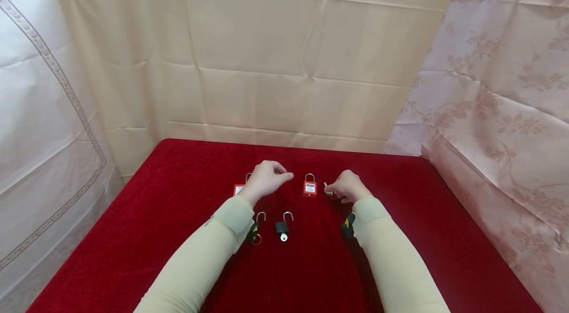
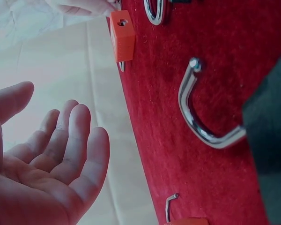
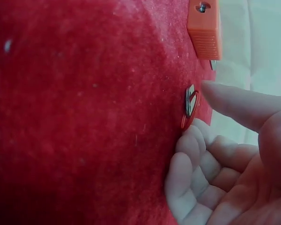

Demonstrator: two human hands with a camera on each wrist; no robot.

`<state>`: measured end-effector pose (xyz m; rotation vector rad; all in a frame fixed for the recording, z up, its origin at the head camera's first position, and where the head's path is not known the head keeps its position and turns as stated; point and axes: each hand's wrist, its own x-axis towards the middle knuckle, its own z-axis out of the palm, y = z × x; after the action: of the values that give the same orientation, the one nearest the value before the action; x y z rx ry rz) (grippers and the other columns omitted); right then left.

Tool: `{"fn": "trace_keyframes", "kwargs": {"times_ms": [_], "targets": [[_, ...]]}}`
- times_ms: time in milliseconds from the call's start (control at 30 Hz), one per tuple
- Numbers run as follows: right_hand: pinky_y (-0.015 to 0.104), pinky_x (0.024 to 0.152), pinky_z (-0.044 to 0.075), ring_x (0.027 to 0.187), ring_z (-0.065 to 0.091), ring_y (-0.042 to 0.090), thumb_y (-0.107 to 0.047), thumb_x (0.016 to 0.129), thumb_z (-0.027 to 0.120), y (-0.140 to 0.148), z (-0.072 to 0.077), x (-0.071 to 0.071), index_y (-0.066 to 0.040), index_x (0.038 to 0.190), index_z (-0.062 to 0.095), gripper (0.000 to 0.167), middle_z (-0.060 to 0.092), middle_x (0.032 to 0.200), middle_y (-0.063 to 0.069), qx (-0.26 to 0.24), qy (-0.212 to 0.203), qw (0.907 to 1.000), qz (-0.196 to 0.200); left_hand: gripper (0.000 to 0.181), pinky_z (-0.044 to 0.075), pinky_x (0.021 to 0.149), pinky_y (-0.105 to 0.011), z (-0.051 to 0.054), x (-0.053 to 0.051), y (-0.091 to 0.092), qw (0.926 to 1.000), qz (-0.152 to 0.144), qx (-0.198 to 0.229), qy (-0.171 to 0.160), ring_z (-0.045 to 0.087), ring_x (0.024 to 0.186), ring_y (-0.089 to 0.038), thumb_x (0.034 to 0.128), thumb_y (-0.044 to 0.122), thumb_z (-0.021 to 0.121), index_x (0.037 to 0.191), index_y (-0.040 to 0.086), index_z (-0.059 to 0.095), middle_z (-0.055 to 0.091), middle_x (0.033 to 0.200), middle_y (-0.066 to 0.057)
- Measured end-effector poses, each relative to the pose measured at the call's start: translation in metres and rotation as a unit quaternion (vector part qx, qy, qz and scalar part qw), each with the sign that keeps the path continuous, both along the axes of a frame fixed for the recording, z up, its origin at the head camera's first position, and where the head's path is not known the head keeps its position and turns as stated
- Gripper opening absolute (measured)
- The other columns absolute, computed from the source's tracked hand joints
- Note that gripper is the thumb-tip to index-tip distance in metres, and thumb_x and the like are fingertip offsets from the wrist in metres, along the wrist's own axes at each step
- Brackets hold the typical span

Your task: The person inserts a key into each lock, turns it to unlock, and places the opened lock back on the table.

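Observation:
My right hand (image 1: 348, 185) is low over the cloth at a small key (image 1: 328, 189) with a ring. In the right wrist view, the thumb and curled fingertips stand apart around the key (image 3: 190, 101), and its red-tinted ring (image 3: 184, 123) reaches the fingertips. My left hand (image 1: 268, 178) hovers with bent, relaxed fingers and holds nothing. Between the hands lies a red padlock (image 1: 309, 188) with a white label. Another red padlock (image 1: 238, 189) is partly hidden behind the left hand.
A black padlock (image 1: 281, 227) with its shackle open has a key (image 1: 283, 237) at its base. Beside it, another open shackle (image 1: 261, 215) and a ring (image 1: 256, 239) show past the left wrist. Red cloth (image 1: 133, 214) covers the table; curtains hang behind and at both sides.

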<state>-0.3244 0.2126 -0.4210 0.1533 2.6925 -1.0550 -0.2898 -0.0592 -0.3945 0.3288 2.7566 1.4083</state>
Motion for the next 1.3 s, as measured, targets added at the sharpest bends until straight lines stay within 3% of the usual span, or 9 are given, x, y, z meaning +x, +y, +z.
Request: {"fn": "trace_keyframes", "kwargs": {"times_ms": [300, 500, 1033, 1300], "targets": [[0.034, 0.052, 0.056, 0.057, 0.056, 0.016, -0.017, 0.084, 0.081, 0.0009, 0.0001, -0.0021, -0.003, 0.07, 0.07, 0.023, 0.06, 0.059, 0.007, 0.032, -0.013, 0.9994, 0.006, 0.024, 0.05, 0.084, -0.043, 0.0032, 0.0002, -0.0019, 0.9997, 0.019, -0.015, 0.0, 0.063, 0.092, -0.017, 0.0936, 0.038, 0.072, 0.102, 0.016, 0.075, 0.07, 0.097, 0.004], [0.034, 0.053, 0.055, 0.063, 0.062, 0.02, -0.019, 0.084, 0.083, -0.0016, 0.001, -0.002, -0.004, 0.072, 0.07, 0.023, 0.066, 0.067, 0.01, 0.054, -0.012, 0.9984, 0.008, 0.024, 0.051, 0.083, -0.042, 0.0036, 0.0009, -0.0012, 0.9998, 0.017, -0.009, -0.008, 0.063, 0.093, -0.018, 0.094, 0.038, 0.072, 0.103, 0.015, 0.075, 0.07, 0.099, 0.003], [0.035, 0.056, 0.056, 0.064, 0.065, 0.02, -0.014, 0.088, 0.079, -0.0069, 0.0082, -0.0011, -0.005, 0.076, 0.075, 0.015, 0.069, 0.069, 0.008, 0.052, -0.012, 0.9979, 0.036, 0.022, 0.052, 0.08, -0.041, 0.0064, 0.0012, -0.0021, 0.9995, 0.025, -0.008, -0.016, 0.062, 0.091, -0.018, 0.0943, 0.037, 0.072, 0.101, 0.017, 0.076, 0.07, 0.098, 0.004], [0.036, 0.061, 0.057, 0.067, 0.065, 0.02, -0.014, 0.091, 0.075, -0.0043, 0.0072, 0.0018, -0.007, 0.082, 0.078, 0.012, 0.07, 0.072, 0.008, 0.033, -0.001, 0.9988, 0.036, 0.021, 0.053, 0.08, -0.039, 0.0061, 0.0002, -0.0036, 0.9996, 0.015, 0.003, -0.022, 0.062, 0.089, -0.019, 0.0949, 0.036, 0.072, 0.102, 0.016, 0.076, 0.069, 0.095, 0.003]]}}
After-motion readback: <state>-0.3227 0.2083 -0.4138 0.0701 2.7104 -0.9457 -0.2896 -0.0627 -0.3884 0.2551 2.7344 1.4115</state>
